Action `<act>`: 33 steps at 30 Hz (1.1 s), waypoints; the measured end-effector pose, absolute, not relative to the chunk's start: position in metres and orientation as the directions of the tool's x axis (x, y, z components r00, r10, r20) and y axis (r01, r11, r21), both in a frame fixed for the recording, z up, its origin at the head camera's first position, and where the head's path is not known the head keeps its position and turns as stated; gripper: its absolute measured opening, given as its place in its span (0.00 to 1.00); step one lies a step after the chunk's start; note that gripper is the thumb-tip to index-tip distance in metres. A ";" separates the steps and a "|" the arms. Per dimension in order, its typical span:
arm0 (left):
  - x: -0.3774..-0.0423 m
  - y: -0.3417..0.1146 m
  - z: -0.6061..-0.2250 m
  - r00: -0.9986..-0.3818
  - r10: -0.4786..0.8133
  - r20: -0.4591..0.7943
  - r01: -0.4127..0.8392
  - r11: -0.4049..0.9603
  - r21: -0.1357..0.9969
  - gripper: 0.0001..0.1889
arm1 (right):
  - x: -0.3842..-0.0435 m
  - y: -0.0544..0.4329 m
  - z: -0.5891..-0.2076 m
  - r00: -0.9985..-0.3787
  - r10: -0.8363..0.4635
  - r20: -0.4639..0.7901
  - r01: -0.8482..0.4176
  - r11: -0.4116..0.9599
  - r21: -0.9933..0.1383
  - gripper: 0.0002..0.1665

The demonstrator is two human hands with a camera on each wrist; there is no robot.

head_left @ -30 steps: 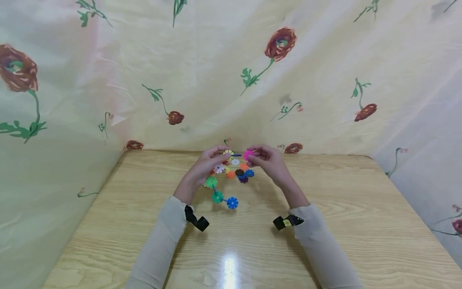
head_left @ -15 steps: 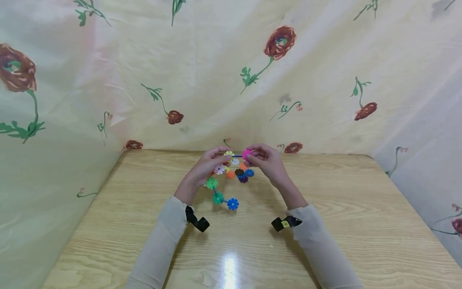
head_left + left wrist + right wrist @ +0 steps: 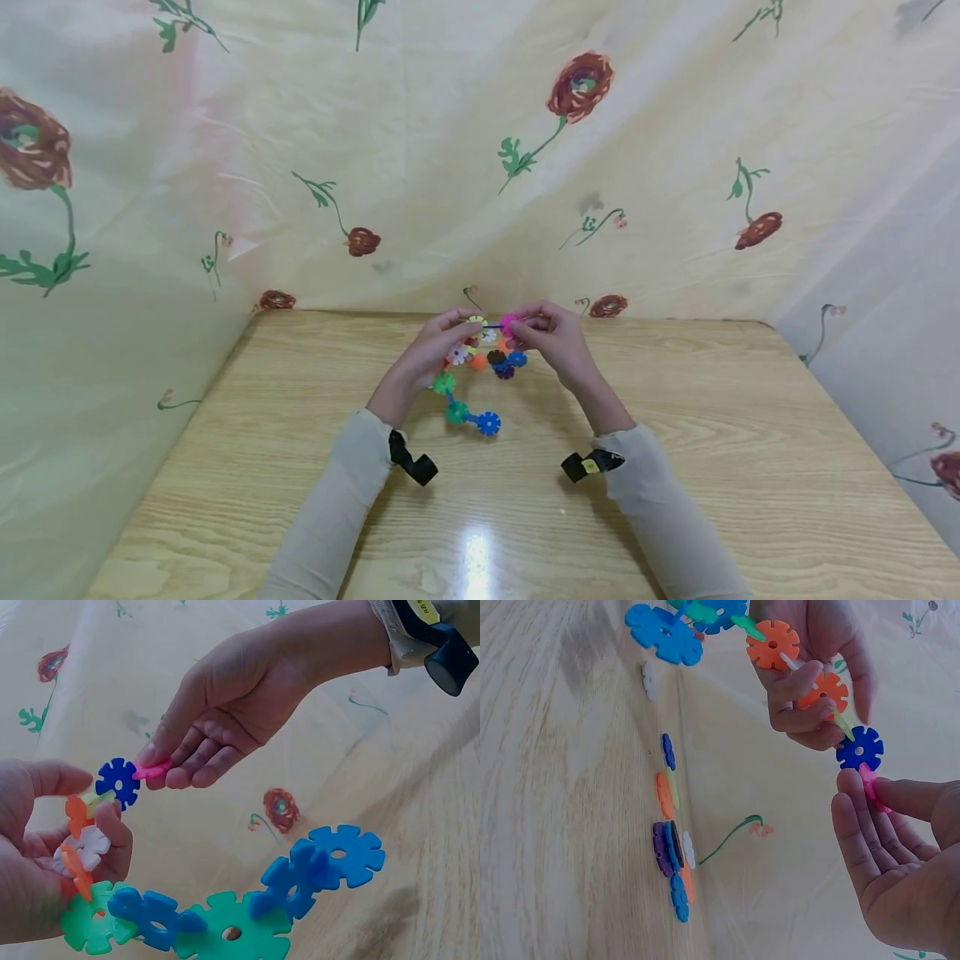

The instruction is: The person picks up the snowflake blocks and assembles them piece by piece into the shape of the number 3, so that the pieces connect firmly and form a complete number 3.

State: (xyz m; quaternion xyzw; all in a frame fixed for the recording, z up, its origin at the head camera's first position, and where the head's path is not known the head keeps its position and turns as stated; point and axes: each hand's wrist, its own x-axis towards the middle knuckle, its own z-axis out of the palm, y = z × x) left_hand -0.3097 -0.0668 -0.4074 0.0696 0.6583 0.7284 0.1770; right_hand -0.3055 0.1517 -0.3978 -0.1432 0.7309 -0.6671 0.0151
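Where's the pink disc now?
In the left wrist view, the pink disc is pinched in the right hand, touching the dark blue disc to its left.

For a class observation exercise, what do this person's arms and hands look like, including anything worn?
The left hand and right hand are gloveless. A plain, pale left sleeve and matching right sleeve reach the wrists. The left wrist device and right wrist device are black with stubby cylinders; the right one bears a yellow label.
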 end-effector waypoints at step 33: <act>-0.306 -0.058 -0.411 -0.946 0.298 -0.130 -0.177 -0.135 0.975 0.14 | -0.303 0.154 -0.400 -0.940 -0.272 0.206 -0.219 0.018 -0.975 0.10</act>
